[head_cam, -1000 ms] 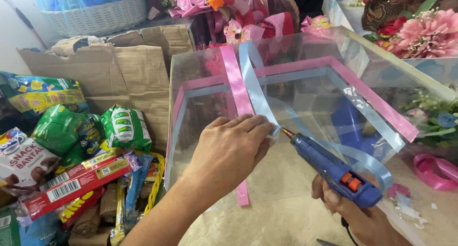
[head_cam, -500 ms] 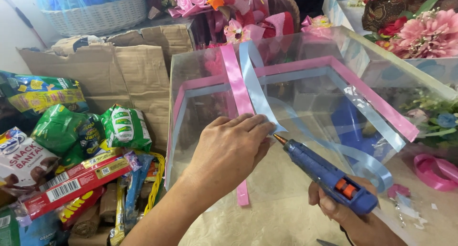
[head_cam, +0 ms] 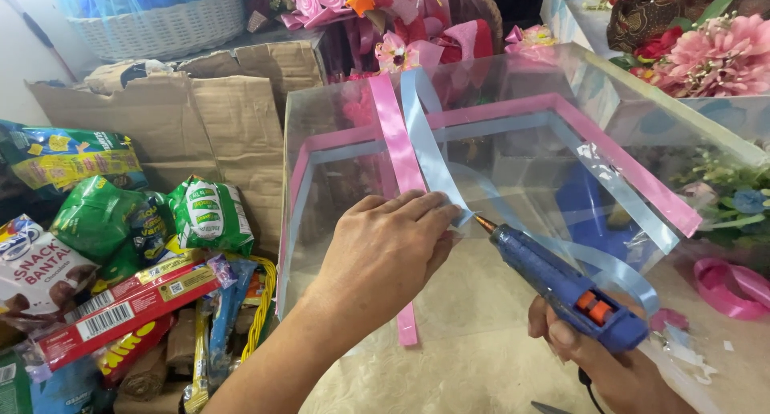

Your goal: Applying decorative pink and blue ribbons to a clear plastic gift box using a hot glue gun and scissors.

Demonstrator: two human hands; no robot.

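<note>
Left hand (head_cam: 383, 253) lay flat, fingers (head_cam: 425, 213) together, pinning the light blue ribbon (head_cam: 429, 153) against the clear box (head_cam: 513, 149). Right hand (head_cam: 597, 358) gripped the blue glue gun (head_cam: 561, 282), nozzle just beside those fingertips.

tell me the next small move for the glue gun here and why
Probably ease the glue gun nozzle in under the blue ribbon. The left hand pins that ribbon on the clear box, and the tip held by the right hand sits just short of it.

L hand (head_cam: 383, 249) pins blue ribbon (head_cam: 429, 153) on clear box (head_cam: 513, 189); R hand (head_cam: 609, 366) holds glue gun (head_cam: 561, 282).
</note>
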